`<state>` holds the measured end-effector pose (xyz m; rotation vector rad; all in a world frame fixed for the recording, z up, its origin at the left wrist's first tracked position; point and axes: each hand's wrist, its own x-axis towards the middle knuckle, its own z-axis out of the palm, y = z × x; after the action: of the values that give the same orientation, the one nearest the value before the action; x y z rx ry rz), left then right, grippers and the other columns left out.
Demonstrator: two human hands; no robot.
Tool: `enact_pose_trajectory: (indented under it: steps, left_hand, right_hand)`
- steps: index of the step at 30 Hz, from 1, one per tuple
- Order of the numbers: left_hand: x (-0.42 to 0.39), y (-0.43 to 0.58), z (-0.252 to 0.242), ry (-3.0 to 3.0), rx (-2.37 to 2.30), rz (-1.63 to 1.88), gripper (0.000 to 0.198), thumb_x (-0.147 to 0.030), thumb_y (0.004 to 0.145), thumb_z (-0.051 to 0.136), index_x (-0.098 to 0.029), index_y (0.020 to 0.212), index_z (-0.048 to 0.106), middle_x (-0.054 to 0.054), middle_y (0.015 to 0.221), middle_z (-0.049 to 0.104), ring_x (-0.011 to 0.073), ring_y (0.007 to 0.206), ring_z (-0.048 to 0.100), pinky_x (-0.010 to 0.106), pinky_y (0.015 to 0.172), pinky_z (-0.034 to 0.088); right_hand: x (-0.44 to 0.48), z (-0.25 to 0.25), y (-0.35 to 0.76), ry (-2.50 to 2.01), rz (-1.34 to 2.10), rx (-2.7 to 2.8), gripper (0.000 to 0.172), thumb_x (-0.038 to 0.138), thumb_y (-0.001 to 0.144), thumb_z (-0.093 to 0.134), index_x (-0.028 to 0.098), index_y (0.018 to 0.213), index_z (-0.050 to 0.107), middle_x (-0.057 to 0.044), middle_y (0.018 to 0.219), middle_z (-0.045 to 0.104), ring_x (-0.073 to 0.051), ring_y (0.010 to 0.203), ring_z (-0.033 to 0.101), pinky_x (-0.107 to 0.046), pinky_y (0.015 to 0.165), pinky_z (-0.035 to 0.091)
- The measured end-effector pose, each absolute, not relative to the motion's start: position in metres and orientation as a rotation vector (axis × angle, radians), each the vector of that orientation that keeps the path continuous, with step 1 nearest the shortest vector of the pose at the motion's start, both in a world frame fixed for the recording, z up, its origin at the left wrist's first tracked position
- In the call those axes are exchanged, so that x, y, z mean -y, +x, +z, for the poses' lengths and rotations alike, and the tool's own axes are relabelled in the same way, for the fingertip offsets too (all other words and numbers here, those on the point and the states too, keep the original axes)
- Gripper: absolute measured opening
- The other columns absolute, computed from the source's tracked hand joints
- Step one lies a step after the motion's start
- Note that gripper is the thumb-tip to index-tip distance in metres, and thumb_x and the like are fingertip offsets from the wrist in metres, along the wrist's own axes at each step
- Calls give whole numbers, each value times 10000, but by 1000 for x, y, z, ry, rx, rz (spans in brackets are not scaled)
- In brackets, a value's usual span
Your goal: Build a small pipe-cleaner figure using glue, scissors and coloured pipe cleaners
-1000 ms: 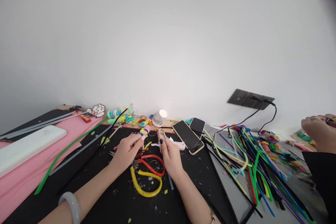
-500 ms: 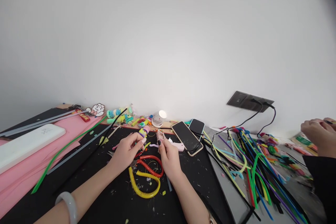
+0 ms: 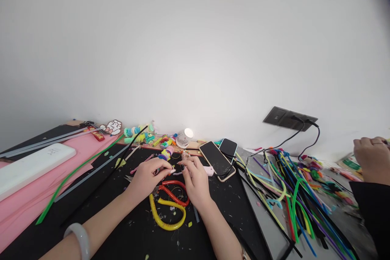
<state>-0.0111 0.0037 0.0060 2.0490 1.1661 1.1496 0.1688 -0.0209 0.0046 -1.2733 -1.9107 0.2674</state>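
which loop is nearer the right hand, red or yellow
The red loop, its curve close by the right hand; the yellow loop lies farther off, lower in view.

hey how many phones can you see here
2. The pale-edged phone is beyond the right hand, to its right; the blue-edged phone is just behind that one, nearer the wall. Others could be hidden.

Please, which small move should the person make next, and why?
Probably raise the left hand and right hand slightly together: their fingertips nearly meet close to the red loop and hide whatever may lie between them, so a lift might give more room.
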Motion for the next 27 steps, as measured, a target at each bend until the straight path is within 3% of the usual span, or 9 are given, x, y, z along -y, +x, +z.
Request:
enact_pose_trajectory:
  steps: [8,20,23,27]
  left_hand:
    - [-6,-15,1,2167,-1131,1045,157,-260,764,622,-206,623,578,-17,638,573,150,628,511,260,623,403]
    - [-8,-16,6,1868,-1031,778,109,-203,643,667,-183,596,571,-72,513,444,98,493,381,221,485,266]
    - [-9,-17,5,1800,-999,770,129,-216,636,696,-180,612,575,-77,527,445,94,501,384,217,489,269]
    - [-9,-17,3,1656,-841,719,203,-254,629,737,-173,638,551,-66,575,500,95,537,444,216,524,317]
  right_hand:
    - [24,6,166,-1179,414,2182,195,139,911,390,197,760,498,3,710,517,-140,656,465,-235,602,316]
    - [33,15,163,-1100,676,2129,206,121,818,462,193,639,392,48,617,396,-99,580,368,-223,555,260]
    - [33,13,161,-1125,953,1976,214,186,837,492,192,644,399,61,585,374,-86,546,336,-208,514,248]
    - [32,11,163,-1012,1329,1794,323,404,859,564,189,666,418,69,573,359,-76,525,296,-204,479,220]
